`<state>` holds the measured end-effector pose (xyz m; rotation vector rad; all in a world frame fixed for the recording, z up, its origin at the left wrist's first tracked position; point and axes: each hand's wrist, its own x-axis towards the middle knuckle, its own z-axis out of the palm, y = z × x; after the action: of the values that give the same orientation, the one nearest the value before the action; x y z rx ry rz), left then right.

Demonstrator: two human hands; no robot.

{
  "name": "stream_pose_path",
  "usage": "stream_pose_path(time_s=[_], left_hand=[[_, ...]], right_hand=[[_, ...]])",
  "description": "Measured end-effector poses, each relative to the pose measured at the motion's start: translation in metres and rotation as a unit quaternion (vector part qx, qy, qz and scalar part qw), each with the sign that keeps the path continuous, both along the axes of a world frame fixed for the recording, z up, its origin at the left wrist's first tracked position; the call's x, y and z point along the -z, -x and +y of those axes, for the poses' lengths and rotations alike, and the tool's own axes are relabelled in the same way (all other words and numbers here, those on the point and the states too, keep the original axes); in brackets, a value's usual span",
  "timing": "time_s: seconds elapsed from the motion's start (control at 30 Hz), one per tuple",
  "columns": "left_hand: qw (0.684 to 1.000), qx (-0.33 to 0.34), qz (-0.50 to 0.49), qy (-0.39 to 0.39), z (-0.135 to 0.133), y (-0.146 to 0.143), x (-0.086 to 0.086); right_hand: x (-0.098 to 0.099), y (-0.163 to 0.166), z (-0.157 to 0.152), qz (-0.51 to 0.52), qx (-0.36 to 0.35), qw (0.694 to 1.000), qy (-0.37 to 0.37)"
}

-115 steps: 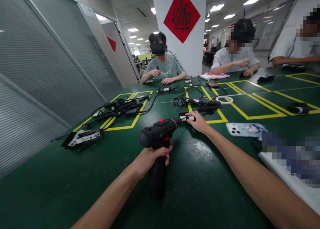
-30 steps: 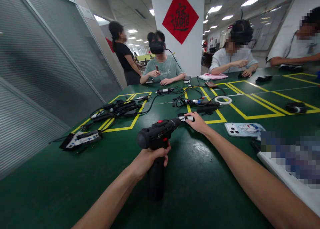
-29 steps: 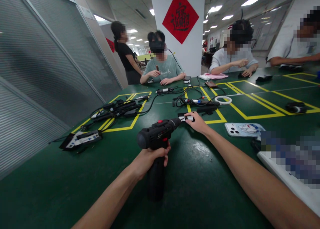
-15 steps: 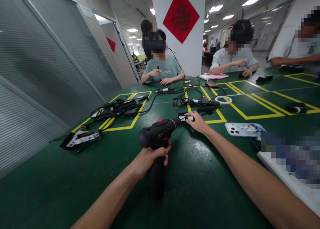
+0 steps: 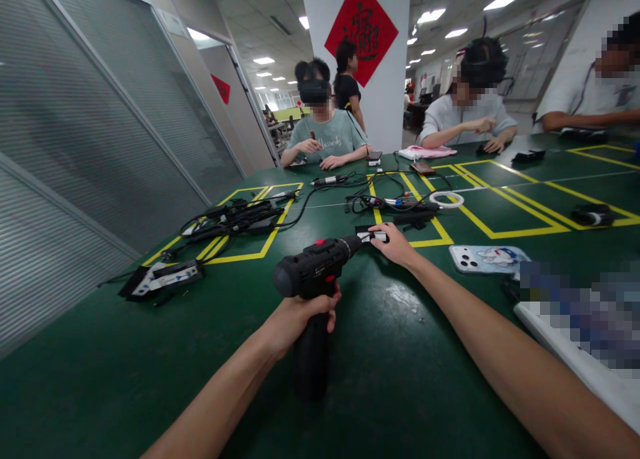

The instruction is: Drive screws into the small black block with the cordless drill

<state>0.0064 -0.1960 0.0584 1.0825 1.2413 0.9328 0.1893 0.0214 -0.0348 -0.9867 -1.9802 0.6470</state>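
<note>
My left hand [image 5: 305, 322] is wrapped round the handle of a black cordless drill [image 5: 313, 272] with red buttons. The drill lies level, its chuck and thin bit pointing forward and right. At the bit's tip is a small black-and-white block [image 5: 367, 236] on the green table. My right hand [image 5: 393, 244] grips this block at its right end, fingers closed on it and partly hiding it. Whether the bit touches the block or a screw in it cannot be made out.
A heap of black cables and adapters [image 5: 240, 215] lies at left, near a black-and-white packet [image 5: 160, 279]. More cables [image 5: 390, 204] and a white ring [image 5: 447, 200] lie beyond my right hand. A phone [image 5: 487, 259] rests at right. Several people sit across the table [image 5: 400, 379].
My hands, the drill and the block stay almost still. In the background a standing person has moved right, in front of the pillar.
</note>
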Motion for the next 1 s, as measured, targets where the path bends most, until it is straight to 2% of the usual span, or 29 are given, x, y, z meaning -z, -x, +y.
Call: stream_pose_path(time_s=[1.0], left_hand=[[1.000, 0.005, -0.009, -0.005, -0.0003, 0.0016, 0.0021]], right_hand=[[-0.0001, -0.0005, 0.0001, 0.001, -0.005, 1.000, -0.013]])
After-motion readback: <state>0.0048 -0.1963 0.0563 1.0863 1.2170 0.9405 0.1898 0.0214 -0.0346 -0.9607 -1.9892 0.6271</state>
